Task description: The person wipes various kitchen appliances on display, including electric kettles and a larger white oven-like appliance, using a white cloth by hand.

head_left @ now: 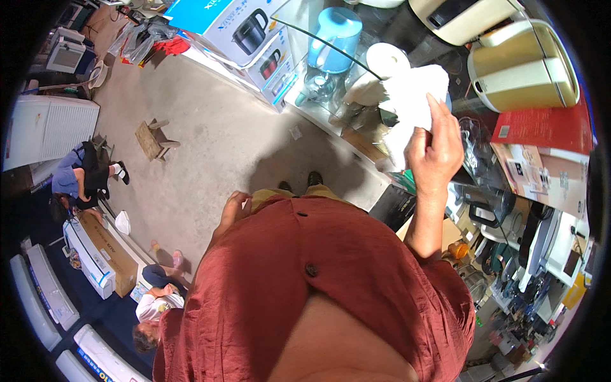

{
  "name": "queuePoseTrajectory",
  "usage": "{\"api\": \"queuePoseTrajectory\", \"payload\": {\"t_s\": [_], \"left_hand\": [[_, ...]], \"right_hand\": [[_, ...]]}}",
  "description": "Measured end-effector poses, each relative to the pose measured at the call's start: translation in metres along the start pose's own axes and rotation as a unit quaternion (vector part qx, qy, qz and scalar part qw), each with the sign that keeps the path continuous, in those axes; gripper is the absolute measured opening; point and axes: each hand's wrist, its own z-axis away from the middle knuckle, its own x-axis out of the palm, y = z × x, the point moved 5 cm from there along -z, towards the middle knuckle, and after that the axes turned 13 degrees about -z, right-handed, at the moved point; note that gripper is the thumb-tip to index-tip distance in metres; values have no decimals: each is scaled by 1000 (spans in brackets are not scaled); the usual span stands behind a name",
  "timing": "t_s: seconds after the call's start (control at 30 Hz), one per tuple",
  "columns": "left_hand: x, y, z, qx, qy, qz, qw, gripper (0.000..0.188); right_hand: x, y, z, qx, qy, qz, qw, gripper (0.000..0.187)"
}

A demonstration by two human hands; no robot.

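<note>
At the glass counter on the right, my right hand [436, 148] is on a bright white sheet of cloth or paper [415, 89], its thumb and fingers bent against it. Glare hides the sheet's texture. A white round roll-like thing [387, 61] sits just beyond the sheet. To its left stand a light-blue lidded jug [336, 39] and a small clear glass pot [318, 86]. My left hand [233, 209] hangs low beside my red shirt, touching no object that I can see. The shirt partly hides its fingers.
Boxed kettles [235, 38] stand at the counter's left end. Cream appliances [528, 67] and a red box [541, 127] crowd the right. A low wooden stool [153, 140] is on the concrete floor. Two people sit at left, one in blue [69, 175], one in white [159, 304].
</note>
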Motion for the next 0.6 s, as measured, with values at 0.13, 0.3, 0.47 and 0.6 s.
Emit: {"api": "queuePoseTrajectory", "payload": {"t_s": [0.13, 0.3, 0.47, 0.6], "left_hand": [[41, -119, 49, -110, -23, -17, 994, 18], [72, -254, 115, -301, -199, -56, 931, 20], [62, -325, 114, -310, -232, -51, 921, 21], [20, -372, 73, -283, -208, -20, 936, 23]], "right_hand": [[34, -11, -22, 21, -42, 41, 998, 52], [87, 1, -33, 68, -108, 198, 972, 48], [126, -14, -38, 121, -142, 294, 937, 45], [133, -27, -36, 136, -145, 330, 923, 41]]}}
